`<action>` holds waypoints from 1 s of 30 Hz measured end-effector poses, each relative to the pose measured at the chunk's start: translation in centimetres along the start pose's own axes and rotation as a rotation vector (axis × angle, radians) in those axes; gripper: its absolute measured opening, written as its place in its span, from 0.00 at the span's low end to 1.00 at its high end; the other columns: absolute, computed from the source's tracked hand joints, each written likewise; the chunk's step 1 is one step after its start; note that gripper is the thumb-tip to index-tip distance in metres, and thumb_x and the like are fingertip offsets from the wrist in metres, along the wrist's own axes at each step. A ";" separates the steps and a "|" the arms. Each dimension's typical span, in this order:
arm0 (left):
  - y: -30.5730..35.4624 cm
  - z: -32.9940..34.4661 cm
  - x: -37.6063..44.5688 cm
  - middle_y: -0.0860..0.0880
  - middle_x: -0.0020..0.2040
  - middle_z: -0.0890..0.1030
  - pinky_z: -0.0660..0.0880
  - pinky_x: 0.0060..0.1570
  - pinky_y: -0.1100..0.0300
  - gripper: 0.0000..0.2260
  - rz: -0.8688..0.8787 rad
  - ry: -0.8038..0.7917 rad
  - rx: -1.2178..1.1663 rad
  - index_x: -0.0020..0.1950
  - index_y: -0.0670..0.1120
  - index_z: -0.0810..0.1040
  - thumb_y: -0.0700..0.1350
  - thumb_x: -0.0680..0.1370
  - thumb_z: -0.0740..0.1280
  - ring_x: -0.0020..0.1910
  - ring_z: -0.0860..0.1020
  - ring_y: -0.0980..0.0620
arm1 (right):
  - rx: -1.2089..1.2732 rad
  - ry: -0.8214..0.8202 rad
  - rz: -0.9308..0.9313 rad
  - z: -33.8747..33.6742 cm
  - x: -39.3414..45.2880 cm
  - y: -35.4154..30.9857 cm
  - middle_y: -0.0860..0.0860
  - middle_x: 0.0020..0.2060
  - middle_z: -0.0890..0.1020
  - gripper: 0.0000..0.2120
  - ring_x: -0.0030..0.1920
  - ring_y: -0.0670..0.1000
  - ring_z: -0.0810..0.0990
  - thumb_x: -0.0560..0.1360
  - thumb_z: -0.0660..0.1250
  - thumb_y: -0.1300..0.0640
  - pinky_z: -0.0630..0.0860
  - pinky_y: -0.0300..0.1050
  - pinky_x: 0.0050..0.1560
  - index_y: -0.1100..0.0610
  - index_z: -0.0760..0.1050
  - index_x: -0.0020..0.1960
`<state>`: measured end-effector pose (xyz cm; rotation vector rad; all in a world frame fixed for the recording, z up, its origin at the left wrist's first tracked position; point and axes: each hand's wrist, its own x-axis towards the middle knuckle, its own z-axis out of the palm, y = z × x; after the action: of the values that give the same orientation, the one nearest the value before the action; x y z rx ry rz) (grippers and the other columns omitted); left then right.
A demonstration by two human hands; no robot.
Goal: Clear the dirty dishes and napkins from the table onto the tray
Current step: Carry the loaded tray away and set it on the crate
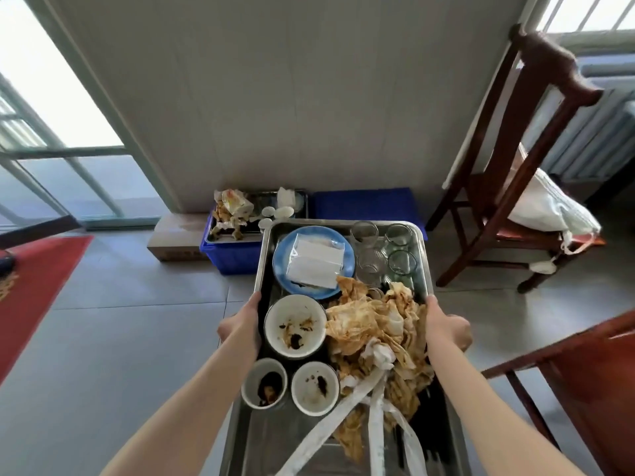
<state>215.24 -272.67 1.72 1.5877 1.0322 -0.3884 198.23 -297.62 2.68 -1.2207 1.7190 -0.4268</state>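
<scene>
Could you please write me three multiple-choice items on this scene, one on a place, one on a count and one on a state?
1. Where do the wrapped white packets lie?
A. on the blue plate
B. in a glass
C. on the chair

2. How many white bowls stand on the tray?
A. one
B. three
C. five

3. What are the hands doing?
A. hanging idle
B. gripping the tray's side rims
C. wiping a bowl

Answers:
1 A, the packets rest on the blue plate.
2 B, one large bowl and two small bowls are near the person.
3 B, the left hand and right hand each hold a rim.
</scene>
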 end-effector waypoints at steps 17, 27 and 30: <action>16.9 31.9 9.9 0.47 0.32 0.78 0.72 0.30 0.59 0.26 0.084 -0.062 0.068 0.36 0.45 0.72 0.61 0.53 0.79 0.30 0.78 0.47 | 0.066 0.140 0.080 20.8 22.0 -17.5 0.55 0.32 0.76 0.25 0.36 0.58 0.77 0.69 0.68 0.39 0.75 0.50 0.38 0.60 0.70 0.29; 19.8 49.1 17.5 0.47 0.39 0.78 0.77 0.44 0.56 0.34 0.018 -0.107 0.142 0.42 0.43 0.72 0.63 0.49 0.78 0.35 0.78 0.48 | 0.032 0.222 0.093 30.0 35.3 -22.0 0.52 0.26 0.70 0.25 0.31 0.56 0.72 0.69 0.68 0.40 0.74 0.53 0.38 0.59 0.66 0.28; 20.4 53.6 19.7 0.47 0.41 0.79 0.78 0.48 0.52 0.32 0.020 -0.130 0.189 0.46 0.44 0.74 0.62 0.52 0.79 0.38 0.80 0.47 | 0.045 0.257 0.117 32.4 38.4 -22.9 0.51 0.28 0.71 0.22 0.35 0.56 0.73 0.69 0.69 0.41 0.73 0.52 0.40 0.55 0.65 0.29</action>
<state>256.97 -312.94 -15.90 1.7150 0.9005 -0.5815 235.95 -333.62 -15.59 -1.0624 1.9768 -0.5686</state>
